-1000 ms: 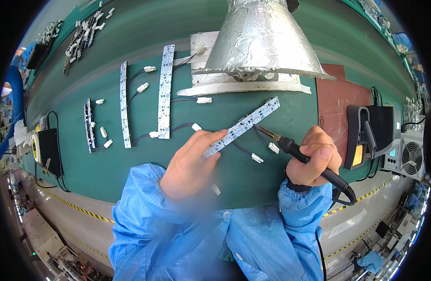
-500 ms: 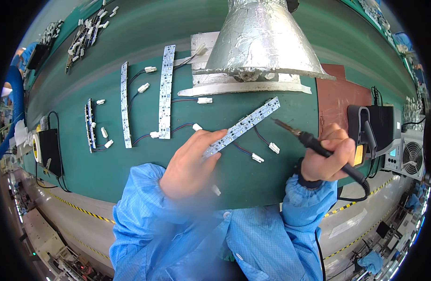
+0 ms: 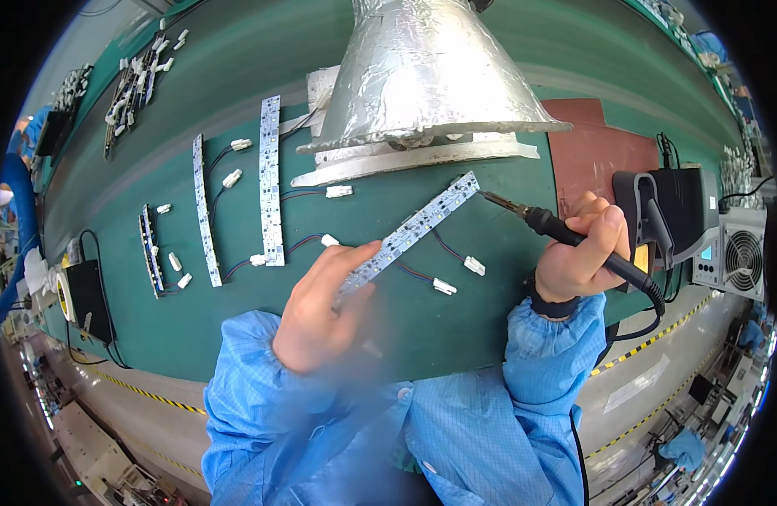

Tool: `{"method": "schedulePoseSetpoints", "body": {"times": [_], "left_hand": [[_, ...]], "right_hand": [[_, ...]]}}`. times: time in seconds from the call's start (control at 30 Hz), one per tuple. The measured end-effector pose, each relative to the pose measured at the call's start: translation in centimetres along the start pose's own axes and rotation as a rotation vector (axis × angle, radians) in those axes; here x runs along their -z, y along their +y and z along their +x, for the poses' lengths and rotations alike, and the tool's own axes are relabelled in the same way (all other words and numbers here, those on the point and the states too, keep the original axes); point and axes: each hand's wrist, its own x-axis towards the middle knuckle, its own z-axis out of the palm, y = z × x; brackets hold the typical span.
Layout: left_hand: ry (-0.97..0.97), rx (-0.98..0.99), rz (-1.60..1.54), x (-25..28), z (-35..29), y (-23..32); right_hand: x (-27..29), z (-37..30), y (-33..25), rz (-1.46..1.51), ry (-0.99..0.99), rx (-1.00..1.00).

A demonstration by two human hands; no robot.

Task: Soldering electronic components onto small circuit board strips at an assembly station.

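Green mat (image 3: 456,325) — board (image 3: 415,226), near end unclear

The left hand (image 3: 321,316) grips a narrow white circuit-board strip (image 3: 414,226); the right hand (image 3: 584,249) holds a black-handled soldering iron (image 3: 542,222) near it. Beyond both hands stands a silver, foil-covered conical hood (image 3: 431,76).

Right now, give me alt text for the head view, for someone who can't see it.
A person's left hand holds a slanted circuit board strip while the right hand grips a soldering iron, its tip close to the strip's far end. More strips lie left of it on a green surface.
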Motion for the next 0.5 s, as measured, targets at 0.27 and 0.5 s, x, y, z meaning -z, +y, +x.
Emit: {"method": "schedulePoseSetpoints", "body": {"times": [0.27, 0.5], "left_hand": [[0.011, -0.002, 0.018, -0.12, 0.04, 0.01], [0.002, -0.011, 0.034, -0.26, -0.22, -0.07]], "right_hand": [[0.16, 0.02, 0.12, -0.007, -0.006, -0.002], [0.59, -0.15, 0.13, 0.008, -0.026, -0.026]]}}
